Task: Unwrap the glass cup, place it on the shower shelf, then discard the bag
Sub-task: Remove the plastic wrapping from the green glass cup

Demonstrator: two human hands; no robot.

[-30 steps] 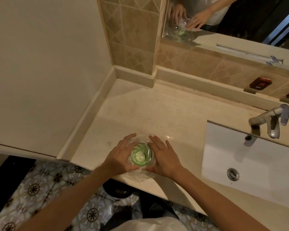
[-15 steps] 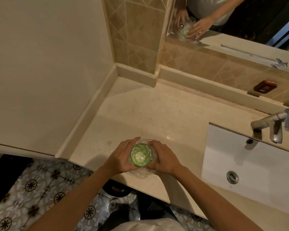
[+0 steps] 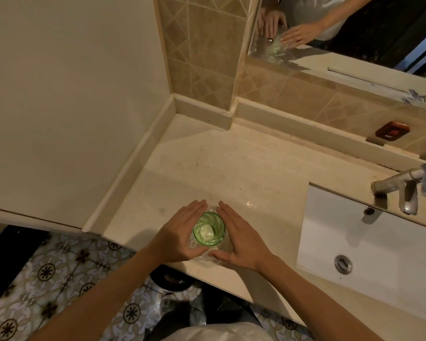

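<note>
At the lower centre of the frame, near the front edge of the pale counter (image 3: 231, 168), the left hand (image 3: 180, 235) lay flat and slack, fingers straight and together, pointing toward the upper right. Its palm side pressed against the left flank of the glass cup (image 3: 209, 228); the thumb ran low along the near side and closed on nothing.

The cup stood upright between the two hands, mouth toward the camera, so its long axis ran straight up at the lens and only the green swirled rim and base showed. The clear bag (image 3: 207, 259) was already pushed down off the rim and lay crumpled around the foot of the cup, most plainly at the lower edge, under both thumbs. Whether any film clung to the wall of the cup could not be told.

To the right, the right hand (image 3: 241, 238) mirrored the left: open, fingers extended toward the upper left, palm side against the cup's right flank, thumb resting on the bunched plastic. Neither hand was wrapped round the glass.

The cup sat equally close to both hands, touching each. By my judgement, the next move turned on that upright axis: one hand had to lift the cup straight up while the other pinned the bag down.

Further right lay the white sink (image 3: 369, 244) and the tap (image 3: 401, 185), well apart from the cup.
</note>
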